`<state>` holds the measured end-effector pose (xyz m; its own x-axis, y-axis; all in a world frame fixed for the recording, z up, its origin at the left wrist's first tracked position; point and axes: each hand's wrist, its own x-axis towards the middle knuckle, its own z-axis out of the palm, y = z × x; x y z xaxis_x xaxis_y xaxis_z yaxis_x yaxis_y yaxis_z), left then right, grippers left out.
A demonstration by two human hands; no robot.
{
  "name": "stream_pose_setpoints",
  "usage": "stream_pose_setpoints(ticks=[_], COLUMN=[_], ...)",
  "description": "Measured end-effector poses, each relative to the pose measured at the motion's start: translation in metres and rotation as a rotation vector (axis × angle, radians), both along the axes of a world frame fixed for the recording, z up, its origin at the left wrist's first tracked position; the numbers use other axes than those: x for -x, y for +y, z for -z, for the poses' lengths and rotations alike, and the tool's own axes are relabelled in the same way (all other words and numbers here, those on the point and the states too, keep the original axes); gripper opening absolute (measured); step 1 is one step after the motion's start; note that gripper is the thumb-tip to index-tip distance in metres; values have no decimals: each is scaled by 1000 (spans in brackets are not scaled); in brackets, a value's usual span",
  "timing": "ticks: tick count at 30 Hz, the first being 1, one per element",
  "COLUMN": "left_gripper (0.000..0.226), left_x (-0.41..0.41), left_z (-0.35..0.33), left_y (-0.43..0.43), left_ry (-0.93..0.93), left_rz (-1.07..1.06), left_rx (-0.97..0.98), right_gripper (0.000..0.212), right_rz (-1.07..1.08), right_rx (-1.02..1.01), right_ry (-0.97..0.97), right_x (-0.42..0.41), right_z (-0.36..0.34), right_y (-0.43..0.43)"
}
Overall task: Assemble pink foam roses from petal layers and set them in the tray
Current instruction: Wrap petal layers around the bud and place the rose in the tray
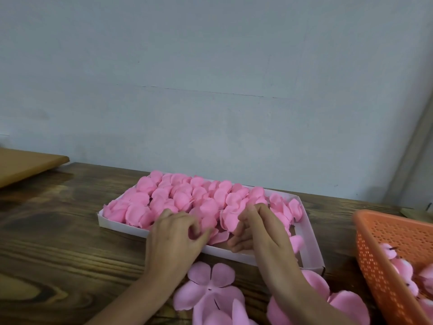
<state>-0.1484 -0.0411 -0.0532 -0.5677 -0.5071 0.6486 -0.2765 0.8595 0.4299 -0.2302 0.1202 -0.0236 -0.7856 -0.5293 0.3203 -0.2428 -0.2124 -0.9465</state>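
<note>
Pink foam rose [219, 236], soft-petalled, pinched between left hand [174, 235] and right hand [262, 231].

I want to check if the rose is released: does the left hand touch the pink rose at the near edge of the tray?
Touching. The head view shows the left hand with fingers curled onto the pink rose, petal showing between them.

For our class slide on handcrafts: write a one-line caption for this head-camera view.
Left hand and right hand seat a pink rose in the white tray, petal layers nearby.
</note>
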Motion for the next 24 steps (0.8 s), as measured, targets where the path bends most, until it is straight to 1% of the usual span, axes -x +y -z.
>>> stream_pose_setpoints(ticks=[2,4,7,10,12,14,16,18,20,22,23,24], left_gripper=[32,26,28,37,36,23,10,11,18,19,19,16], left_x=[0,0,2,1,-1,-4,-8,-14,-27,-45,-49,-53], left_z=[0,0,2,2,-1,-4,-11,-22,-36,-48,-45,-37], left_y=[1,1,-1,0,2,2,5,6,6,0,-8,-10], left_ry=[3,-32,-58,-45,-36,7,44,24,-130,-357,-428,-472], left_rz=[14,33,45,35,37,60,99,158,286,455,521,581], left_rx=[23,49,81,99,78,101,158,164,115,102,135,118], right_gripper=[33,35,35,34,33,32,32,30,29,33,35,37], right_rz=[3,-1,-6,-14,-15,0,51,105,144,191,206,212], right_rx=[-3,0,15,6,2,-15,-53,-69,-18,43,70,94], right_ry=[9,13,6,15,41,116,241,354,417,514,562,595], right_x=[-1,-1,0,-1,-1,-1,-2,-5,-9,-14,-17,-21], right_z=[-1,-1,-1,-1,-1,-1,-1,-2,-6,-12,-15,-18], right_y=[0,-1,1,1,1,3,4,6,8,12,15,17])
